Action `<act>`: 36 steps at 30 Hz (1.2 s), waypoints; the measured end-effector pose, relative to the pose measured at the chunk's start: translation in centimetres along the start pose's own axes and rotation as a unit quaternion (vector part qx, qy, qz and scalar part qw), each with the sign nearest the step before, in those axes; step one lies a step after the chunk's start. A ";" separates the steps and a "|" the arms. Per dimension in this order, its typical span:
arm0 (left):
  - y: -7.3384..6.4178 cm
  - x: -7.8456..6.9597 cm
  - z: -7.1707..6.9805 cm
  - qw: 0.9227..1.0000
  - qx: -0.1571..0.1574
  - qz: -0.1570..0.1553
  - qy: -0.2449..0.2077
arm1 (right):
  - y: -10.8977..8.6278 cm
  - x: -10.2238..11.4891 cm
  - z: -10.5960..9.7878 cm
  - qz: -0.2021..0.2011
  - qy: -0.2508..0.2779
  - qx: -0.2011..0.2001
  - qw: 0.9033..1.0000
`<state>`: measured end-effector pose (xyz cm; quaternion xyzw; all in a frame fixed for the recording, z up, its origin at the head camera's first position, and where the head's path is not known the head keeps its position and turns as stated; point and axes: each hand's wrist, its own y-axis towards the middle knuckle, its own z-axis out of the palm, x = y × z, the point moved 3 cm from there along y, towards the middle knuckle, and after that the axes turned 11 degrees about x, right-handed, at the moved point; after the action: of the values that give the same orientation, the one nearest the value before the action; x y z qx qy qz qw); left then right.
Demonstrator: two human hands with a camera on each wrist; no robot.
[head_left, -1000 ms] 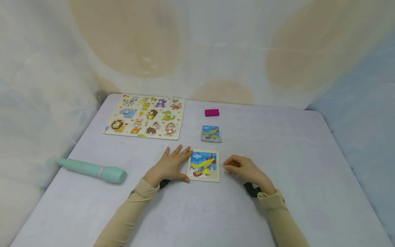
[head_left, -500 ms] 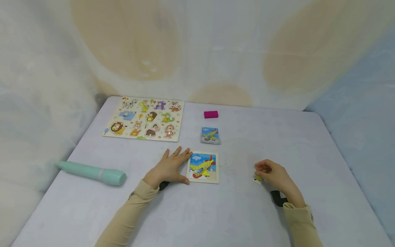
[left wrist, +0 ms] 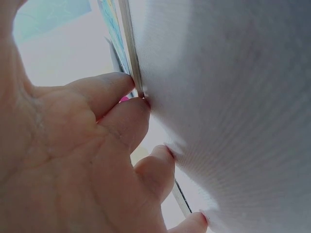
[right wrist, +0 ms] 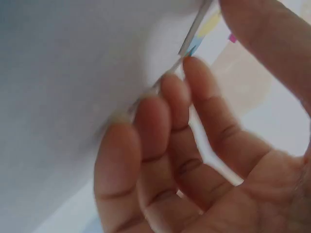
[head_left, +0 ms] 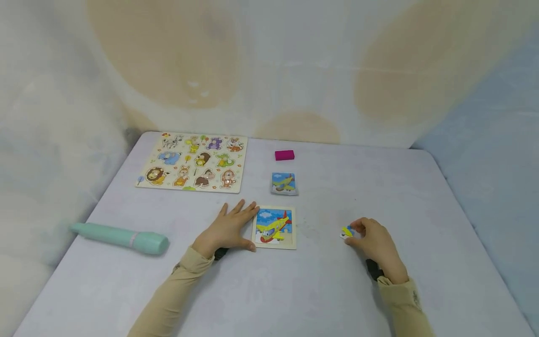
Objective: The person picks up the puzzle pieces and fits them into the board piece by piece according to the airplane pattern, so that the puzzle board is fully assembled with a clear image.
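Observation:
A small airplane puzzle in a pale wooden frame lies flat on the table, with bare wood showing at its lower right. Against its left edge rests my left hand, fingers spread; in the left wrist view, fingertips touch the frame's side. To the right of the puzzle, my right hand pinches a puzzle piece with white, yellow and blue print between thumb and index finger. The right wrist view shows the edge of that piece at the index fingertip, the other fingers curled beside it.
Behind the puzzle lie a small airplane picture packet and a magenta block. An animal puzzle board is at the back left. A mint-green, microphone-shaped object lies at the left. Curtains hang around the table.
My right hand moved from beside the puzzle out to the right, reached the loose piece and now pinches it. The left hand stays at the frame. The whole view shifted slightly.

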<state>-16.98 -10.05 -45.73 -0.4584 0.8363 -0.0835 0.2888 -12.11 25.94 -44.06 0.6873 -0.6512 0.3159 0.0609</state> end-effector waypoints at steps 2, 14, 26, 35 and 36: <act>0.0 0.0 0.0 1.000 0.000 -0.001 0.001 | 0.7 0.1 -0.1 -0.007 0.008 0.014 1.000; -0.2 -0.4 0.0 1.000 0.002 0.006 -0.004 | 5.4 2.8 -0.2 -0.036 0.050 0.026 0.998; -0.2 -0.5 0.0 1.000 0.006 0.009 -0.003 | 6.6 3.3 -0.9 -0.027 0.035 0.031 0.999; -0.3 -0.2 -0.2 1.000 0.003 0.005 -0.009 | 6.7 4.7 -0.9 -0.038 0.051 0.079 0.995; -0.3 -0.2 -0.3 1.000 0.002 0.007 -0.009 | 6.7 4.9 -0.8 -0.041 0.056 0.087 0.994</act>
<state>-16.87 -10.09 -45.33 -0.4530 0.8366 -0.0793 0.2977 -18.88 21.18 -43.10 0.6972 -0.5881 0.4067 0.0499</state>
